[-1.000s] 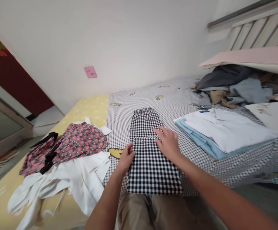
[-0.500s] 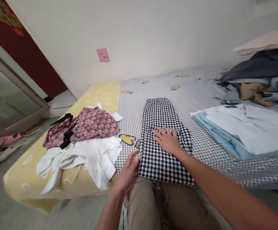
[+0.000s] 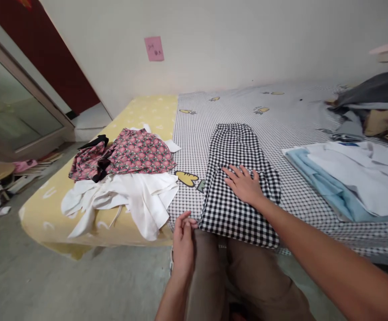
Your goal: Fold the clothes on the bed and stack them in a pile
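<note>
Black-and-white checked trousers (image 3: 243, 218) lie folded lengthwise on the bed, their gathered waistband at the far end and the hem at the bed's front edge. My right hand (image 3: 245, 185) rests flat on the middle of them, fingers spread and holding nothing. Beside the near left corner of the trousers is my left hand (image 3: 184, 236), its fingers loosely bent and apart. Its fingertips come close to that corner; whether they touch the cloth I cannot tell. Nothing shows in its grasp.
To the left lie a pink floral garment (image 3: 140, 154) and a crumpled white garment (image 3: 133, 198). Folded white and light blue shirts (image 3: 357, 178) are at the right, with a pile of dark and brown clothes (image 3: 381, 98) behind. A wall (image 3: 234, 40) backs the bed.
The view has shifted, so the bed appears higher and further right. My left hand has drawn back slightly toward the near corner of the trousers. My right hand stays flat on them.
</note>
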The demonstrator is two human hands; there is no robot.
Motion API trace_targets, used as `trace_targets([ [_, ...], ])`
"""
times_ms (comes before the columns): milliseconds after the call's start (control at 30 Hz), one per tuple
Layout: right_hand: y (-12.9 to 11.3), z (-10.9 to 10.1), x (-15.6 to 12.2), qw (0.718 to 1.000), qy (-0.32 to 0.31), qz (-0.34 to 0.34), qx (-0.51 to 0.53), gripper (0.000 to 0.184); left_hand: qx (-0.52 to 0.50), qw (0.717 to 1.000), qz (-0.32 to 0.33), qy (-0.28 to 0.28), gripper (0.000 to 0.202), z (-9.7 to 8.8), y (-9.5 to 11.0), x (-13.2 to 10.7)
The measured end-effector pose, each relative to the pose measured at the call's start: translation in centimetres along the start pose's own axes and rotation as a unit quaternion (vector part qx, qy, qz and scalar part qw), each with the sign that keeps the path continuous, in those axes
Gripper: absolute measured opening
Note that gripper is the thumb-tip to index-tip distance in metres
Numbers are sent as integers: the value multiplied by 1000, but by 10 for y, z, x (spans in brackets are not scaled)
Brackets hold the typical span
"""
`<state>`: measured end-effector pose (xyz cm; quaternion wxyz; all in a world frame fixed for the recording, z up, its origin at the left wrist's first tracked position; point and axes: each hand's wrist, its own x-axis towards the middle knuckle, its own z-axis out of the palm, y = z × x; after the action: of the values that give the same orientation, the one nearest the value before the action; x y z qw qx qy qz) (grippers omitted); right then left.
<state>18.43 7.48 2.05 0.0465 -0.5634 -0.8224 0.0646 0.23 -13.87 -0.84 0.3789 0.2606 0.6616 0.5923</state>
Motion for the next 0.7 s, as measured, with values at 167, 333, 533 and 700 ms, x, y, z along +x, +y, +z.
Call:
trace_targets([
  [167, -1, -1, -1, 1000, -1, 3, 1, 67, 49, 994, -39, 91, 35, -16, -26, -11],
  [333, 0, 2, -1, 1000, 12, -1, 4, 68, 204, 977, 56, 28, 37, -7, -28, -12],
  [533, 2, 5, 1, 1000, 16, 1, 2, 68, 249, 965, 4, 76, 28, 20, -16, -2],
  [700, 4, 7, 2, 1000, 21, -4, 12, 68, 229, 969, 5, 94, 26, 22, -14, -10],
])
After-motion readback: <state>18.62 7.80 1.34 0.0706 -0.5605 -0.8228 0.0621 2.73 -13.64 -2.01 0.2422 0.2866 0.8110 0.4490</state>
